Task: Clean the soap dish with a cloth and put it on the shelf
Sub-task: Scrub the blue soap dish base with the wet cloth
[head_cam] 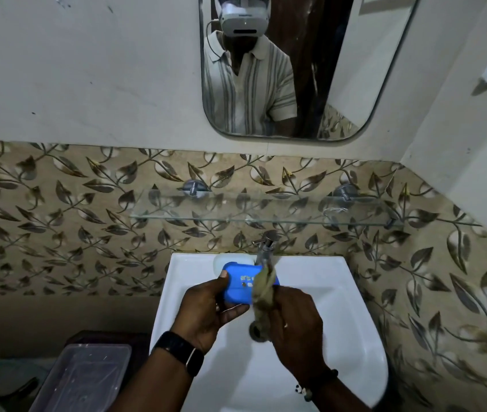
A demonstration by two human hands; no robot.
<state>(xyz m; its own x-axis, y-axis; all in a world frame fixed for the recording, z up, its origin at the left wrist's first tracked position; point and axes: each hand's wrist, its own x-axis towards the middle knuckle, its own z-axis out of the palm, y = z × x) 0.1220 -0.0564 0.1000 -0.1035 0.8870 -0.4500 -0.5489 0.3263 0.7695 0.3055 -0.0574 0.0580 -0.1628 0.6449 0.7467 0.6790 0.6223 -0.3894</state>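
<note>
Left hand [206, 307] grips the blue dish [243, 282] by its edge, tilted over the sink [340, 292] just below the tap [266, 248], so drips fall in the basin. Right hand [292, 325] is bunched around the cloth [261, 288], pressing it onto the dish. Glass shelf [266, 218] above the tap is bare, so probably mid-wipe.

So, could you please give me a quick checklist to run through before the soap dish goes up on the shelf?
1. Left hand grips the blue soap dish: ok.
2. Right hand holds the cloth against the dish: ok.
3. Dish wiped clean all over: cannot tell.
4. Glass shelf has free space: ok.
5. Tap is off: cannot tell, the cloth hides the spout.
</note>
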